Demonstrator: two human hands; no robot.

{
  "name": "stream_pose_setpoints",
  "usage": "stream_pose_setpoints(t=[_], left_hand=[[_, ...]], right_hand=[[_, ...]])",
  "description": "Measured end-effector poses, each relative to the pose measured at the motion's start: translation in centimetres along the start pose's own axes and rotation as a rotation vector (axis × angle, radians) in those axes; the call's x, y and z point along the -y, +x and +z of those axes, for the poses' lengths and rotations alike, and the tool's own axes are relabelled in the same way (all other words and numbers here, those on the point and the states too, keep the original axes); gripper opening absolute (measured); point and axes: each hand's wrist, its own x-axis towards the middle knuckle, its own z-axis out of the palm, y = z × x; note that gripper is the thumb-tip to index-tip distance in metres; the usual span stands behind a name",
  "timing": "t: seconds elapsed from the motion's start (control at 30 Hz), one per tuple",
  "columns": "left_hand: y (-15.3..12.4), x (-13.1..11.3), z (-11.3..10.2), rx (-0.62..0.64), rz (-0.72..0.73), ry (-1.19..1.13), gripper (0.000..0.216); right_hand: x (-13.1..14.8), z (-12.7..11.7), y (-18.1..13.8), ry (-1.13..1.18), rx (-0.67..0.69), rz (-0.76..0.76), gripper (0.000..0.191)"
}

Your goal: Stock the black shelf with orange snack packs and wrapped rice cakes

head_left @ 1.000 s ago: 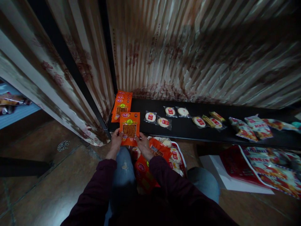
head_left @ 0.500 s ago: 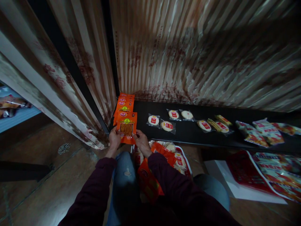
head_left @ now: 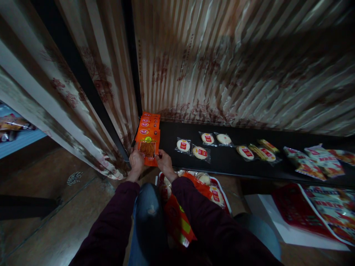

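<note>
An orange snack packet (head_left: 148, 147) with a clear window, showing brown sticks inside, lies at the left end of the black shelf (head_left: 177, 162). My left hand (head_left: 137, 159) is closed on its lower left edge, and my right hand (head_left: 164, 162) pinches its lower right edge. Behind it, more orange packets (head_left: 151, 119) overlap in a row toward the curtain. Below my right forearm, a red-and-white basket (head_left: 226, 199) holds round white wrapped cakes (head_left: 216, 195) and further orange packets (head_left: 177, 218), partly hidden by the sleeve.
Several wrapped round cakes (head_left: 183, 145) lie along the shelf, with printed bags (head_left: 323, 162) farther right. A pleated curtain (head_left: 210, 74) hangs behind, and a black post (head_left: 133, 62) stands at the left corner. Another red basket (head_left: 288, 210) with bags is at lower right.
Both hands have moved the orange packet slightly back, so it covers more of the packets behind it. The whole view has shifted slightly.
</note>
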Motion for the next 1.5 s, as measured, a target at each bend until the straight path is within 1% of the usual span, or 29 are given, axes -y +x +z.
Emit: stream_pose_setpoints(t=[0.07,0.23,0.5,0.8,1.0,1.13,1.23,1.37,1.43,1.5], left_hand=[[0.3,-0.1,0.2,0.000,0.024,0.066,0.058],[0.9,-0.4,0.6,0.056,0.070,0.338,0.053],[1.8,0.0,1.0,0.056,0.147,0.503,0.048],[2.3,0.7,1.7,0.023,0.151,0.530,0.045],[2.2,1.2,2.4,-0.078,0.237,0.517,0.040],[1.8,1.0,2.9,-0.079,0.252,0.521,0.041],[1.5,0.9,3.3,-0.077,0.295,0.532,0.045],[1.2,1.2,3.8,-0.024,0.355,0.553,0.052],[1.2,1.4,3.9,0.001,0.368,0.562,0.054],[1.2,1.5,3.9,0.014,0.379,0.571,0.054]], right_hand=[[0.2,0.1,0.4,-0.048,0.004,-0.001,0.022],[0.8,0.3,0.9,-0.260,0.055,-0.001,0.024],[1.1,0.8,1.2,-0.402,0.088,0.010,0.023],[1.3,0.7,1.4,-0.461,0.094,0.008,0.026],[1.1,0.8,1.5,-0.446,0.086,0.018,0.029],[0.8,0.9,1.6,-0.393,0.066,0.018,0.033],[0.6,1.0,1.7,-0.373,0.060,0.011,0.034],[0.4,0.9,1.4,-0.411,0.045,-0.053,0.040],[0.5,0.8,1.2,-0.475,0.012,-0.151,0.047],[0.6,0.8,1.1,-0.524,0.003,-0.292,0.052]])
